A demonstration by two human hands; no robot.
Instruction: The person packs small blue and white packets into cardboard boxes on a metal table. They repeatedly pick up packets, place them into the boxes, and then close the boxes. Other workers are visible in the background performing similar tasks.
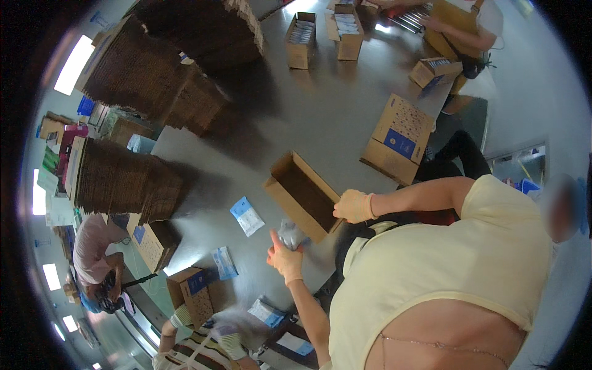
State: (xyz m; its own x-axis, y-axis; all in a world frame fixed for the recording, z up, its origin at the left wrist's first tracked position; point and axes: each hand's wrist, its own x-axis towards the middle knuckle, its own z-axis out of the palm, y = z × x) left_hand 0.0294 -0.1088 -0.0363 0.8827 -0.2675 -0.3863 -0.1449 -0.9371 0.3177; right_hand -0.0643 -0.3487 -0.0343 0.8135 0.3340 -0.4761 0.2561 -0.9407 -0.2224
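My right hand (354, 206), in a pale orange glove, closes on the near right edge of an open cardboard box (295, 208). The box stands on the grey table with its dark inside showing. Just left of the box's near end, my left hand (285, 259) has its index finger stretched out and its thumb bent. Between them is a blurred, see-through silvery packet (291, 235), which the hand appears to grip. A blue-and-white packet (246, 216) lies flat on the table, left of the box. Another such packet (224, 263) lies nearer the lower left.
Tall stacks of flattened cardboard (123, 179) stand at the left. A closed printed carton (398, 139) lies right of the box. Filled boxes (300, 40) stand at the far side. A co-worker's gloved hands (231, 345) are by another carton (196, 293) at lower left.
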